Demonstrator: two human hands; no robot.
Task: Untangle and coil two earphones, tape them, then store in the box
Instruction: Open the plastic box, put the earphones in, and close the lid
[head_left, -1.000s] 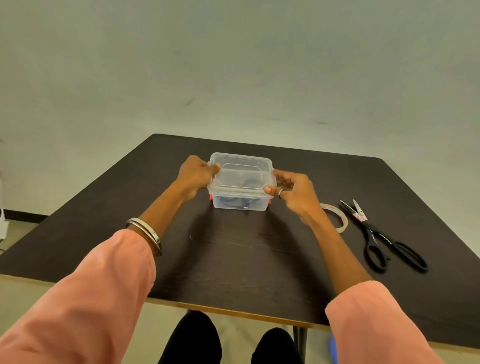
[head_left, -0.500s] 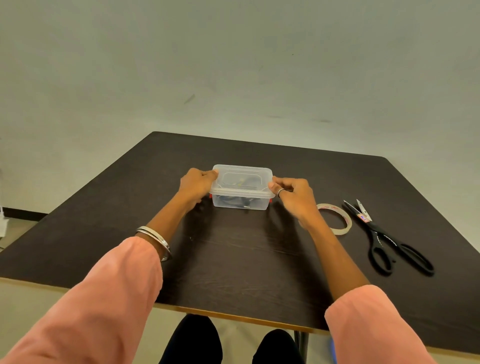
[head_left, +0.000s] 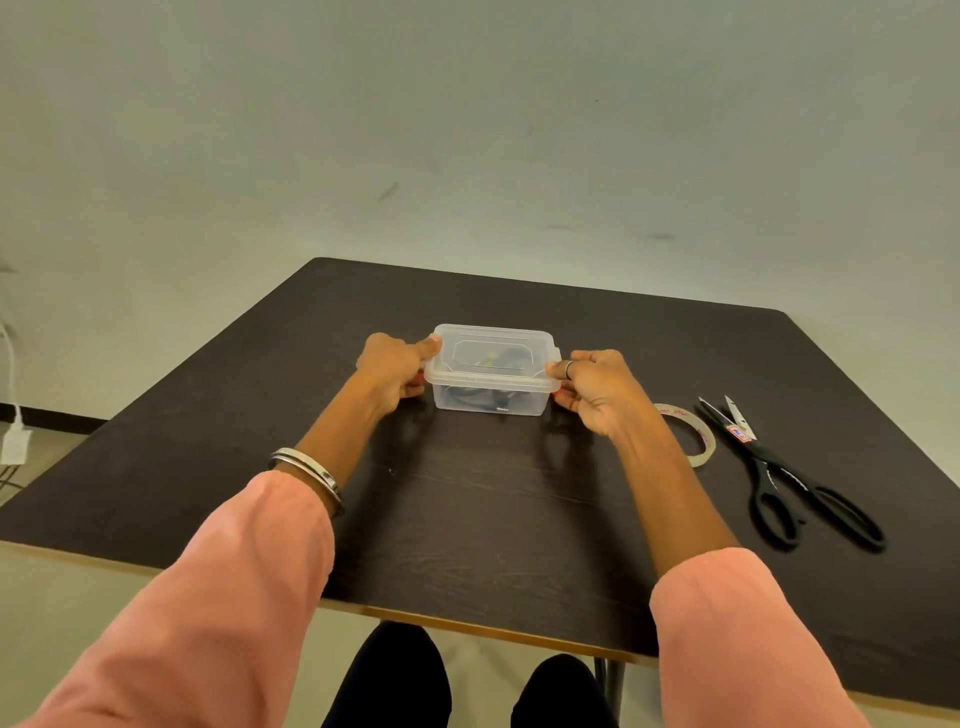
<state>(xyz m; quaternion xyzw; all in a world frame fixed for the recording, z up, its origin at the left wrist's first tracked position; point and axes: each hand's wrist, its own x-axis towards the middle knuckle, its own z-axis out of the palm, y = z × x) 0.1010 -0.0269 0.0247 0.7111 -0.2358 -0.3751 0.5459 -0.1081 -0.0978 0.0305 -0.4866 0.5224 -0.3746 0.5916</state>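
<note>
- Counter (head_left: 493, 519): dark wood-grain top. It carries the box, a tape roll and scissors, all toward the far half.
- Scissors (head_left: 779, 483): black-handled, lying at my right with blades parted and pointing away from me. Well apart from the box.
- Box (head_left: 492, 397): clear plastic, sitting flat on the counter at centre, straight ahead of me. The lid (head_left: 493, 356) is seated on top and looks level.
- Contents: dark cable shows through the wall and lid. I take it for the coiled earphones (head_left: 475, 397). Whether there are two bundles, or tape on them, I cannot tell through the plastic.
- Left hand (head_left: 392, 366): thumb lies along the lid's left edge, fingers curl under the rim and grip that end. A bit of red shows beneath them, likely a latch.
- Right hand (head_left: 597, 389): mirrors it, thumb on the lid's right corner, fingers curled round the rim below. Red shows there too.
- Tape roll (head_left: 698, 447): clear, flat on the counter just behind my right wrist and partly hidden by it.
- Step in hand, as I judge it: the last one, storing, with the lid being pressed or clipped down.
- Next move calls for even pressure on both ends until the latches catch, then letting go without dragging the light box.
</note>
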